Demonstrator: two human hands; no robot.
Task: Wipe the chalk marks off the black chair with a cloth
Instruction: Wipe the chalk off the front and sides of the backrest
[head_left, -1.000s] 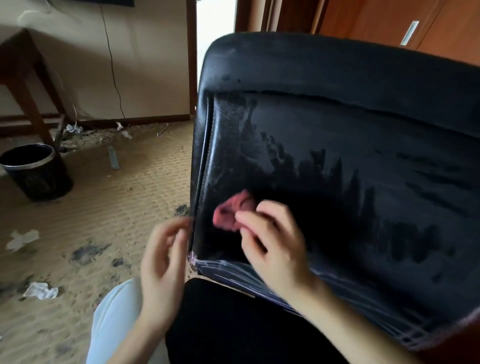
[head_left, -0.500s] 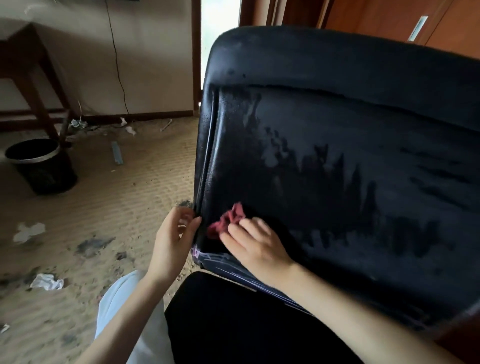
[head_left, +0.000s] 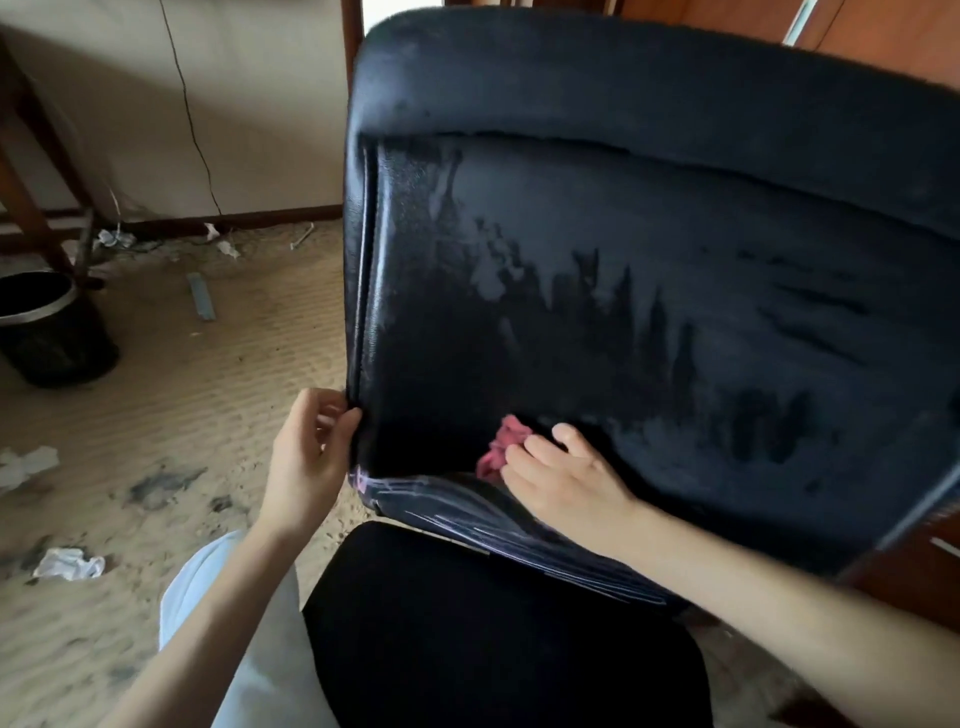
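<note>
Near the bottom edge of the black chair back (head_left: 649, 291), our right hand (head_left: 561, 475) presses the pink cloth (head_left: 501, 449) above white chalk marks (head_left: 467, 506); our left hand (head_left: 311, 452) grips the chair's side edge.

Tilted black chair (head_left: 675, 291), chalk-streaked lower edge, crumpled pink cloth (head_left: 501, 451) against it

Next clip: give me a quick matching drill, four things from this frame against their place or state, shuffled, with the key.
Things:
1. left hand
2. right hand
3. cloth
4. bin

Places or states:
A. on the floor, far left
B. grips the chair's left edge
C. pink, bunched against the black panel
D. presses the cloth to the panel

Pairs: 1-B, 2-D, 3-C, 4-A
</note>
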